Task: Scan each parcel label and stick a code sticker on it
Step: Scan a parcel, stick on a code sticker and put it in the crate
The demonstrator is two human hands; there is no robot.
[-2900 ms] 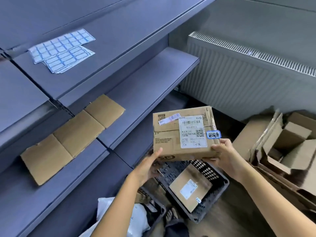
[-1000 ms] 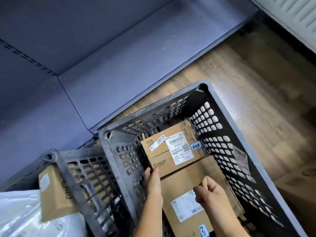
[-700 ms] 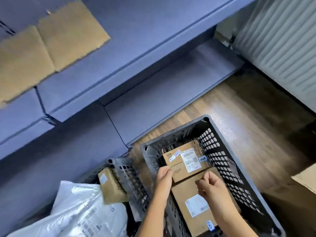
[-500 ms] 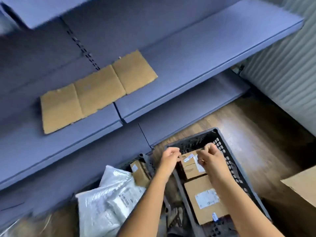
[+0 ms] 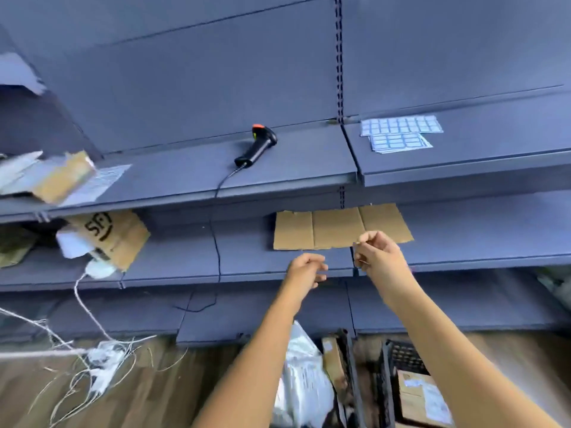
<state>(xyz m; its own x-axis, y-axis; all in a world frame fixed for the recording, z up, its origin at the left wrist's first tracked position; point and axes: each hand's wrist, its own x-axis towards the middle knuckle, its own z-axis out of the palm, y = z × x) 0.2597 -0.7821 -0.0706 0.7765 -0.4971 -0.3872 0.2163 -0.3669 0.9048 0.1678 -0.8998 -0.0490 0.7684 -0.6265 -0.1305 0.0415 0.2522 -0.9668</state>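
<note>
Scanner (image 5: pixel 257 147): rigid, likely light; lies on the shelf (image 5: pixel 293 168); best gripped by its handle.
Sticker sheets (image 5: pixel 398 134): thin, floppy; best peeled at a corner.
Parcel (image 5: pixel 415 396): in the crate (image 5: pixel 401 356) below.
Left hand (image 5: pixel 306 270): loosely curled, nothing held.
Right hand (image 5: pixel 377 254): curled; contents cannot be told.

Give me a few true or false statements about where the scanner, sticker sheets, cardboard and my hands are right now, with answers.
1. The scanner lies on the upper shelf, out of both hands. True.
2. The sticker sheets lie left of the scanner. False: they lie to its right, on the same shelf level.
3. The flat cardboard lies on the middle shelf. True.
4. The left hand holds a parcel. False: it holds nothing; a parcel sits low in the crate.
</note>
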